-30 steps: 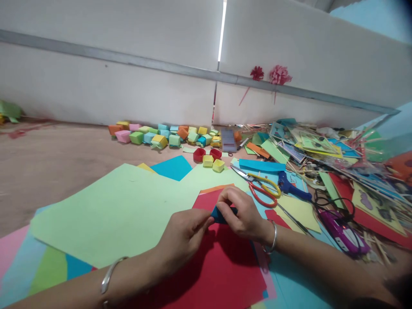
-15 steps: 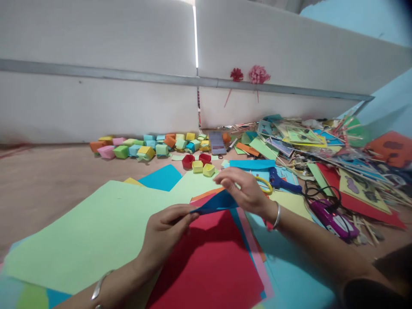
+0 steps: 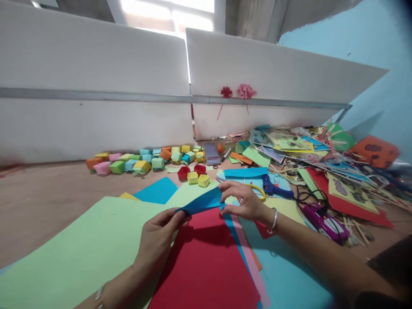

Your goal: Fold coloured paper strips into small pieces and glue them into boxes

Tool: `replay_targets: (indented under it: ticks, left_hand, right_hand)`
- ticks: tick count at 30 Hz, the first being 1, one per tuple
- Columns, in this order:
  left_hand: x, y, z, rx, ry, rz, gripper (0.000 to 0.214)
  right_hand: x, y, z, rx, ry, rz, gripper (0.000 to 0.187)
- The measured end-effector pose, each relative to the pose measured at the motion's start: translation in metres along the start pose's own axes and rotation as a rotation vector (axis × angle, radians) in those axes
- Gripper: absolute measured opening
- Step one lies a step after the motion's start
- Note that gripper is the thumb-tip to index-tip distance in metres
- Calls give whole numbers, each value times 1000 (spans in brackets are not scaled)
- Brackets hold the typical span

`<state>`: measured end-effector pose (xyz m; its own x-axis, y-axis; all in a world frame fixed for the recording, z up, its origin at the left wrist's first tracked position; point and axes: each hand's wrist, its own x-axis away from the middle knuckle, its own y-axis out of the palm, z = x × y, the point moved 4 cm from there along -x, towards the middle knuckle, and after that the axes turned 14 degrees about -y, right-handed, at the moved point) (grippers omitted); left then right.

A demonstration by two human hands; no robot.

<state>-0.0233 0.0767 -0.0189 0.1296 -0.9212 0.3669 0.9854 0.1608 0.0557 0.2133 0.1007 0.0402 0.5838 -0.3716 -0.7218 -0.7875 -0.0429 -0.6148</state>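
A folded piece of blue paper (image 3: 202, 201) is held up between both hands, tilted, its narrow end to the left. My left hand (image 3: 162, 234) pinches that left end between thumb and fingers. At the wider right end, my right hand (image 3: 243, 201) has thumb and fingers closed about the paper's edge. Directly beneath lies a red sheet (image 3: 206, 262), with the paper's shadow falling on it. Pink, blue and orange sheets stick out from under the red one. A large light green sheet (image 3: 86, 240) spreads out to the left.
Several small coloured paper boxes (image 3: 141, 166) line the white panel. Red and yellow open paper cups (image 3: 193, 177) stand nearer. To the right are yellow-handled scissors (image 3: 260, 192), a blue glue gun (image 3: 277, 189), a purple device (image 3: 325, 223) with a black cord, and heaped cards and sticks.
The blue paper has turned so that more of its broad face shows. My right hand has gone from hovering over its right end to gripping the edge. The camera view has tilted up.
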Motion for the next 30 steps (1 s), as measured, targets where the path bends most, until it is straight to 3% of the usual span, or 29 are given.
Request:
replay_targets:
  ticks: [2, 4, 8, 13, 17, 24, 30]
  left_hand:
    - [1, 1, -2, 15, -7, -17, 41]
    - [2, 2, -4, 31, -18, -22, 42]
    - [4, 3, -6, 68, -44, -42, 42]
    - [6, 5, -11, 24, -117, -118, 35]
    - [3, 4, -12, -37, -74, -158, 33]
    - [1, 6, -10, -118, -49, -159, 52]
    - [5, 10, -8, -163, -49, -117, 48]
  right_hand:
    - [3, 6, -1, 18, 55, 99, 20]
    - [5, 10, -3, 42, 120, 178, 25]
    - [9, 13, -7, 98, 218, 236, 27]
    - [14, 16, -1, 147, 283, 248, 29]
    - [17, 19, 2, 166, 293, 234, 31]
    - [19, 23, 1, 186, 299, 201, 31]
    - [19, 23, 2, 189, 318, 195, 32]
